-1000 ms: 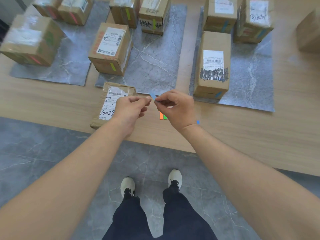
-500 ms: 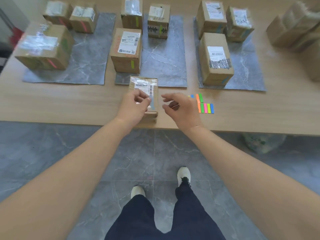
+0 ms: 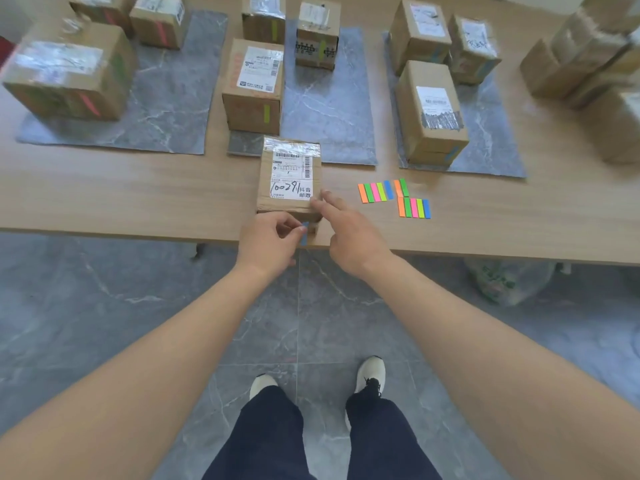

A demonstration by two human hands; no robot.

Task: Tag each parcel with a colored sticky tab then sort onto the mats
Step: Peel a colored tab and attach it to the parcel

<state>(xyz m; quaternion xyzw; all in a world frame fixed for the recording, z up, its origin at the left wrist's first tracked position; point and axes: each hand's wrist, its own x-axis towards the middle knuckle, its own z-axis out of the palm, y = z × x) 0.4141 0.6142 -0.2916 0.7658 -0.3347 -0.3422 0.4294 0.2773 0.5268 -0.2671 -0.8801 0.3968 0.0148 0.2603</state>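
A small cardboard parcel [image 3: 290, 174] with a white label marked 100291 sits at the table's near edge. My left hand [image 3: 268, 240] pinches a blue sticky tab [image 3: 304, 233] against the parcel's front face. My right hand [image 3: 349, 230] is beside it, fingers extended, its fingertips touching the parcel's near right corner. Strips of coloured sticky tabs [image 3: 394, 197] lie on the table to the right of the parcel. Three grey mats lie beyond: left mat [image 3: 166, 98], middle mat [image 3: 325, 109], right mat [image 3: 491, 133].
Tagged parcels stand on every mat: red-tagged on the left [image 3: 69, 74], green-tagged in the middle [image 3: 254, 86], blue-tagged on the right [image 3: 431, 112]. More boxes [image 3: 588, 57] are stacked at the far right. A bag [image 3: 505, 282] lies under the table.
My hands have dropped from above the parcel to its near front face; the left now holds a blue tab against it. The view shifted back and the tab strips came fully into sight.
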